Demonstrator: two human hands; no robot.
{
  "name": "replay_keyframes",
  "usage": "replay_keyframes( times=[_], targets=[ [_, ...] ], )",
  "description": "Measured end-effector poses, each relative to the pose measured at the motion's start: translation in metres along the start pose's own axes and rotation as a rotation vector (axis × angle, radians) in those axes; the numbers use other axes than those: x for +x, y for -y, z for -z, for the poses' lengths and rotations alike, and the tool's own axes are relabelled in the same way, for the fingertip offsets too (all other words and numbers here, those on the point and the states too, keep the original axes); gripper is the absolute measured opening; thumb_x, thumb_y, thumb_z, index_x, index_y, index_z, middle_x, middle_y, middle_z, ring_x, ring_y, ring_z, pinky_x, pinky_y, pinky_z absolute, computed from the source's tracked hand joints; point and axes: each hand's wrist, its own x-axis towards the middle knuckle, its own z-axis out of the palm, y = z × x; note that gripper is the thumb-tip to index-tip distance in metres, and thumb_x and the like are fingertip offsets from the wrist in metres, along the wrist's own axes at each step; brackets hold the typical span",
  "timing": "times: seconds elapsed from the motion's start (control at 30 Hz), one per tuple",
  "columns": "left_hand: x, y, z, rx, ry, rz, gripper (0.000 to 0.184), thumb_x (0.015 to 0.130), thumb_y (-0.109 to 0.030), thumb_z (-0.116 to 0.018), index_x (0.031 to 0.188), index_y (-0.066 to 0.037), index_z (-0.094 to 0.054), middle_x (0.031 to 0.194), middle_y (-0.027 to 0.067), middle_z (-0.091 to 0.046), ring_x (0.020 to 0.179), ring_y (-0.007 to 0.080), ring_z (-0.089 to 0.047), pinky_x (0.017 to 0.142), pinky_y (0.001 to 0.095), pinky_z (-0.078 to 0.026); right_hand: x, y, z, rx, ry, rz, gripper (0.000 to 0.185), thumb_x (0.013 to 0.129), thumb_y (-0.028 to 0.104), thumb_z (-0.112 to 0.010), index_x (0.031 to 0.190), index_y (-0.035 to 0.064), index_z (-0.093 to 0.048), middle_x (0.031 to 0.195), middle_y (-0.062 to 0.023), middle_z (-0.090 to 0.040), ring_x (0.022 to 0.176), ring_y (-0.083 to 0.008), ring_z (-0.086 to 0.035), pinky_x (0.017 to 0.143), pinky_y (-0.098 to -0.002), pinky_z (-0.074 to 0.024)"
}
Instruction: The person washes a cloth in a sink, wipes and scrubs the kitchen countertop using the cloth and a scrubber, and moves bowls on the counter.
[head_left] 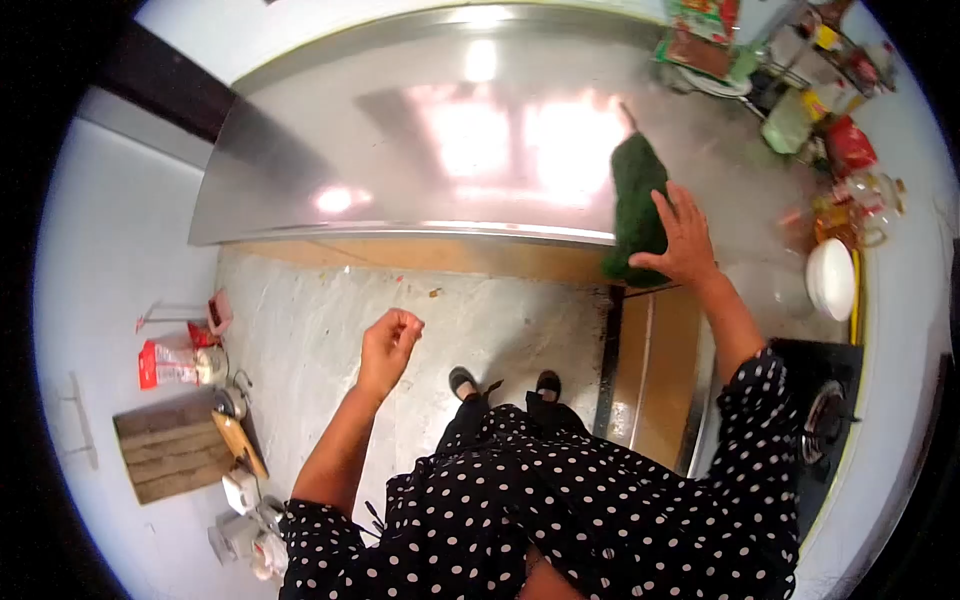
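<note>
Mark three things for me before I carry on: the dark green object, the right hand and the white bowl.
Dark green object [634, 190]: head view, middle of its long body.
Right hand [686, 240]: head view, back of the hand.
White bowl [829, 280]: head view, middle of its visible surface.

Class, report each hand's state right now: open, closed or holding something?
Left hand: loosely closed, fingers curled; whether anything is inside cannot be told.
Right hand: open, fingers spread over the green item.
</note>
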Motion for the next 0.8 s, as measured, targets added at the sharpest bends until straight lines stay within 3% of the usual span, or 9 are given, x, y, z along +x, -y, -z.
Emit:
replay_keyframes(
  times=[0.03,0.07,0.17,0.3,0.43,0.63,0.73,0.8],
  targets=[
    [-0.010,0.008,0.013,0.011,-0.013,0.025,0.012,0.093,-0.012,-0.059,0.087,-0.002,-0.061,0.076,0.0024,-0.062,0.067,0.0074,-0.054,0.063,0.0231,-0.045,0.012,0.008,-0.015,-0.045,0.184,0.090,0.101,0.062,0.055,-0.080,0.142,0.0127,-0.037,0.150,-0.0167,-0.026,0.138,-0.0371,-0.026,0.106,-0.0567,-0.0269],
    [-0.019,0.016,0.024,0.067,0.000,0.090,0.012,0.093,-0.012,-0.059,0.086,-0.002,-0.061,0.076,0.0021,-0.062,0.067,0.0073,-0.054,0.063,0.0227,-0.045,0.019,0.014,-0.027,-0.190,0.422,0.010,0.120,0.059,0.057,-0.082,0.150,0.0142,-0.017,0.155,-0.0166,-0.011,0.142,-0.0371,-0.014,0.110,-0.0573,-0.0222],
    [-0.037,0.052,0.050,0.095,-0.040,0.222,0.012,0.092,-0.011,-0.060,0.087,-0.001,-0.060,0.077,0.0019,-0.062,0.068,0.0079,-0.056,0.064,0.0225,-0.047,0.031,0.021,-0.053,-0.157,0.298,0.090,0.122,0.057,0.054,-0.084,0.150,0.0141,-0.016,0.156,-0.0165,-0.008,0.143,-0.0370,-0.013,0.111,-0.0573,-0.0205],
    [-0.051,0.096,0.065,-0.115,-0.183,0.336,0.008,0.091,-0.008,-0.061,0.088,0.000,-0.060,0.078,0.0022,-0.062,0.070,0.0095,-0.058,0.065,0.0230,-0.048,0.086,0.129,-0.075,-0.056,0.299,0.217,0.110,0.062,0.040,-0.085,0.147,0.0108,-0.022,0.154,-0.0184,-0.015,0.142,-0.0373,-0.016,0.111,-0.0555,-0.0214],
    [-0.058,0.100,0.085,0.054,-0.119,0.210,0.007,0.089,-0.009,-0.063,0.085,-0.003,-0.062,0.073,0.0044,-0.061,0.065,0.0111,-0.056,0.059,0.0260,-0.045,0.163,0.280,-0.109,0.104,0.196,0.383,0.094,0.066,0.032,-0.081,0.141,0.0045,-0.032,0.147,-0.0249,-0.026,0.137,-0.0420,-0.025,0.109,-0.0554,-0.0248],
    [-0.116,0.138,0.163,0.091,-0.332,0.309,0.008,0.087,-0.010,-0.064,0.086,-0.002,-0.062,0.073,0.0075,-0.063,0.063,0.0146,-0.058,0.058,0.0269,-0.046,0.267,0.490,-0.169,0.128,0.127,0.496,0.093,0.070,0.040,-0.078,0.143,0.0049,-0.030,0.148,-0.0229,-0.026,0.137,-0.0409,-0.026,0.108,-0.0560,-0.0260],
    [-0.160,0.167,0.206,0.076,-0.491,0.446,0.009,0.087,-0.009,-0.064,0.087,-0.001,-0.062,0.074,0.0085,-0.064,0.064,0.0160,-0.061,0.058,0.0275,-0.047,0.315,0.591,-0.195,0.100,0.130,0.516,0.091,0.074,0.044,-0.074,0.144,0.0055,-0.029,0.149,-0.0220,-0.026,0.138,-0.0405,-0.025,0.108,-0.0562,-0.0263],
    [-0.188,0.185,0.211,0.039,-0.598,0.645,0.013,0.091,-0.011,-0.059,0.088,0.002,-0.061,0.077,0.0065,-0.065,0.072,0.0131,-0.063,0.066,0.0270,-0.050,0.332,0.640,-0.217,0.113,0.089,0.556,0.089,0.074,0.043,-0.074,0.143,0.0051,-0.031,0.148,-0.0225,-0.027,0.137,-0.0410,-0.026,0.107,-0.0567,-0.0261]
  ],
)
